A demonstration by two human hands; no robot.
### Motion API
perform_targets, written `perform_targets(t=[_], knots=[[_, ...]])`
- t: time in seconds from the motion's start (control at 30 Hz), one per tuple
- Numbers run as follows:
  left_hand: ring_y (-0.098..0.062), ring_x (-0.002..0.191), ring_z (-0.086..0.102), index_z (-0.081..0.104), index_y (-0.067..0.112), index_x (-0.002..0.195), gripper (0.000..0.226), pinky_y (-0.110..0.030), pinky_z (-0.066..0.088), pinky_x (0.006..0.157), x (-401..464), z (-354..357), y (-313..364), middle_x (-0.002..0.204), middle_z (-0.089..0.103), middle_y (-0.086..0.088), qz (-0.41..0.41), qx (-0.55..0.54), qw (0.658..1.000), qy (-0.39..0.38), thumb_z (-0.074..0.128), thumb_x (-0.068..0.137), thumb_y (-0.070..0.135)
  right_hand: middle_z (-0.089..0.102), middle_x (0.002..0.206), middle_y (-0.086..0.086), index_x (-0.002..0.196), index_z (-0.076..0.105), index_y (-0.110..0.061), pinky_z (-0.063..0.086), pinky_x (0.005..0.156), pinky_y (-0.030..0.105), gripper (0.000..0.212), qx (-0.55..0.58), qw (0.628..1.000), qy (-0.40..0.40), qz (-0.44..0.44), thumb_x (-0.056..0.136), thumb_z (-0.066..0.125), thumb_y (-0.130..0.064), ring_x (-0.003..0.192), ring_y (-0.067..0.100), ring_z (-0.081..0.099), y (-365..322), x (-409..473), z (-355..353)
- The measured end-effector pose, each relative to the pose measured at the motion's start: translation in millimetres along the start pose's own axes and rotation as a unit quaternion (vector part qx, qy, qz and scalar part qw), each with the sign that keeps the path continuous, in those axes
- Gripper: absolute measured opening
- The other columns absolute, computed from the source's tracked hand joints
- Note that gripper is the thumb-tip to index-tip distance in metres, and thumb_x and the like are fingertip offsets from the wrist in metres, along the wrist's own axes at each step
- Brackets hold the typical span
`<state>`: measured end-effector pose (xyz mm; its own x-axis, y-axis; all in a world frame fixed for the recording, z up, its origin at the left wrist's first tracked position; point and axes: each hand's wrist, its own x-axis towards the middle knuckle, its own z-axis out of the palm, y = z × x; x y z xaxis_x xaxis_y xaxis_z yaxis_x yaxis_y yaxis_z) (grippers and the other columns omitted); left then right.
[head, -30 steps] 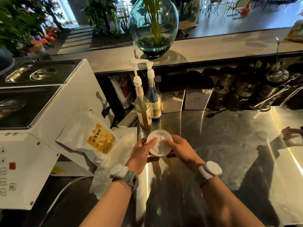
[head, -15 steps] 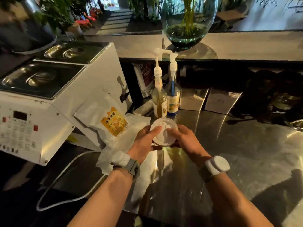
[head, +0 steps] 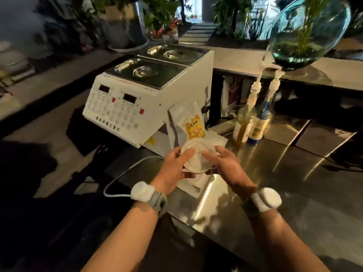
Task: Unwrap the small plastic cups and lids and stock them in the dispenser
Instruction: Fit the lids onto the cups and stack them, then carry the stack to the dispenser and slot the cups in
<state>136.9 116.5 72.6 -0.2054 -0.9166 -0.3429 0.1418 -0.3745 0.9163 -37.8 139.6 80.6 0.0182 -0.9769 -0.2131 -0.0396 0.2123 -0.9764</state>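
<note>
A round stack of clear plastic lids (head: 197, 157) sits between the two hands, held up just above the near left part of the tabletop (head: 294, 173). The left hand (head: 173, 169) grips its left edge, thumb laid across the top and fingers curled underneath. The right hand (head: 225, 165) grips the right edge, thumb on top as well. Whether a wrapper is around the lids cannot be told. Each wrist carries one white band, two in all.

Just beyond the lids one white pouch with a yellow label (head: 188, 124) leans against a white machine (head: 141, 99). Flat white packets (head: 198, 182) lie on the tabletop under the hands. The machine stands to the far left; it has a sloped button panel with two dark displays, and two steel lids on top. One pale cable (head: 125, 173) loops from its base over the near edge.

To the right of the pouch stand two pump bottles, one with amber liquid (head: 244, 124) and one with a blue label (head: 259, 124), side by side. One printed bag (head: 231, 97) stands behind them under a raised shelf.

The tabletop is shiny steel and mirrors the light. On the shelf at the far right stands one large round glass vase (head: 306, 36) with green stems. Leafy plants (head: 161, 10) fill the dim room behind.
</note>
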Motion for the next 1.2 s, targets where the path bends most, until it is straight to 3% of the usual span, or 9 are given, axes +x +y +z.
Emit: perform_targets(t=[0.2,0.33,0.4,0.5,0.77,0.9,1.0,1.1,1.2], knots=[[-0.031,0.082,0.067,0.064,0.014,0.120,0.035,-0.035,0.053,0.058,-74,-102,-14,0.103,0.071,-0.016,0.024,-0.040,0.997,0.055,0.071,0.092,0.033,0.072,0.102,0.007,0.113,0.066,-0.016,0.059,0.064,0.031,0.028,0.011,0.999,-0.034,0.005,0.089,0.072,-0.030,0.088,0.021,0.072,10,-31,116],[-0.021,0.074,0.069,0.065,0.013,0.116,0.027,-0.034,0.055,0.056,-125,-152,-11,0.096,0.072,-0.008,0.038,-0.055,0.995,0.074,0.067,0.095,0.029,0.071,0.114,0.009,0.118,0.065,-0.015,0.063,0.077,0.047,0.050,0.019,0.998,-0.058,0.014,0.079,0.078,-0.042,0.101,0.026,0.071,14,-46,180],[-0.022,0.081,0.069,0.063,0.012,0.121,0.032,-0.035,0.057,0.060,-165,-210,-7,0.105,0.069,-0.012,0.074,-0.074,0.988,0.110,0.068,0.095,0.029,0.071,0.115,0.010,0.117,0.065,-0.014,0.062,0.080,0.046,0.037,0.033,0.995,-0.092,0.006,0.087,0.074,-0.033,0.100,0.027,0.070,4,-66,245],[-0.029,0.097,0.067,0.061,0.015,0.128,0.038,-0.038,0.059,0.066,-183,-234,-2,0.118,0.066,-0.014,0.087,-0.104,0.981,0.139,0.066,0.095,0.032,0.069,0.117,0.018,0.114,0.065,-0.010,0.055,0.073,0.041,0.026,0.083,0.990,-0.108,0.019,0.093,0.068,-0.026,0.096,0.030,0.067,-7,-72,275],[-0.027,0.102,0.064,0.068,0.011,0.125,0.044,-0.038,0.055,0.077,-223,-301,31,0.126,0.065,-0.023,0.147,-0.151,0.958,0.194,0.055,0.099,0.044,0.063,0.112,0.017,0.121,0.059,-0.003,0.048,0.063,0.036,0.031,0.159,0.975,-0.157,0.019,0.097,0.061,-0.023,0.089,0.029,0.060,-60,-82,362],[-0.028,0.115,0.064,0.069,0.017,0.124,0.051,-0.043,0.055,0.091,-227,-325,52,0.130,0.068,-0.013,0.176,-0.171,0.947,0.209,0.059,0.091,0.054,0.061,0.111,0.014,0.116,0.059,-0.011,0.050,0.065,0.034,0.024,0.206,0.958,-0.195,0.041,0.096,0.061,-0.024,0.088,0.027,0.061,-84,-75,396],[-0.026,0.126,0.060,0.063,0.027,0.130,0.047,-0.050,0.050,0.104,-223,-344,70,0.134,0.067,-0.005,0.197,-0.164,0.945,0.203,0.046,0.098,0.056,0.060,0.120,0.014,0.118,0.059,-0.017,0.056,0.076,0.035,0.025,0.247,0.935,-0.250,0.059,0.096,0.061,-0.027,0.101,0.029,0.062,-101,-61,424],[-0.033,0.110,0.064,0.063,0.027,0.127,0.052,-0.057,0.044,0.109,-209,-358,90,0.130,0.067,-0.015,0.215,-0.184,0.935,0.212,0.041,0.097,0.062,0.062,0.120,0.016,0.114,0.058,-0.019,0.055,0.093,0.047,0.021,0.228,0.933,-0.273,0.051,0.097,0.060,-0.031,0.107,0.035,0.065,-116,-39,454],[-0.026,0.085,0.062,0.068,0.023,0.124,0.063,-0.051,0.049,0.095,-194,-365,108,0.122,0.067,-0.019,0.236,-0.222,0.920,0.219,0.038,0.094,0.069,0.071,0.100,0.014,0.121,0.056,-0.019,0.059,0.076,0.045,0.034,0.101,0.960,-0.260,-0.006,0.098,0.055,-0.044,0.087,0.032,0.070,-126,-18,481]])
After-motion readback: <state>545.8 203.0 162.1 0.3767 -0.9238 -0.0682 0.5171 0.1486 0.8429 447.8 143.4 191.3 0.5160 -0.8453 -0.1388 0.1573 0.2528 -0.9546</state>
